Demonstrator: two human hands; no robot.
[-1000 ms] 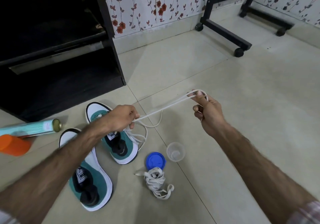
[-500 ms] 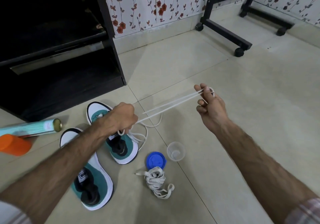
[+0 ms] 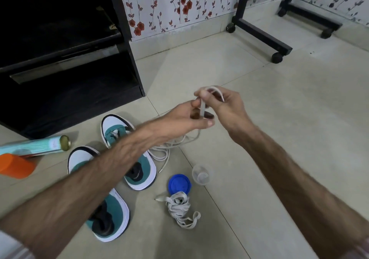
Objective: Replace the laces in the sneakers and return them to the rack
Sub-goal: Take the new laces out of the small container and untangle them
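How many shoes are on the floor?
2. One sneaker lies nearer the dark rack, partly under the left forearm; the other sneaker lies closer to the person. No others show.

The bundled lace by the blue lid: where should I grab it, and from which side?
Judging by its pose, take the bundled lace by the free tip poking out at its left, coming from above on that side. That tip lies flat and clear of the tangle, while the blue lid crowds the far edge. Both hands are busy with the other lace.

Beige tiled floor [image 3: 299, 102], floral wallpaper [image 3: 179, 2], black shelf unit [image 3: 123, 38], black wheeled stand [image 3: 263, 36]
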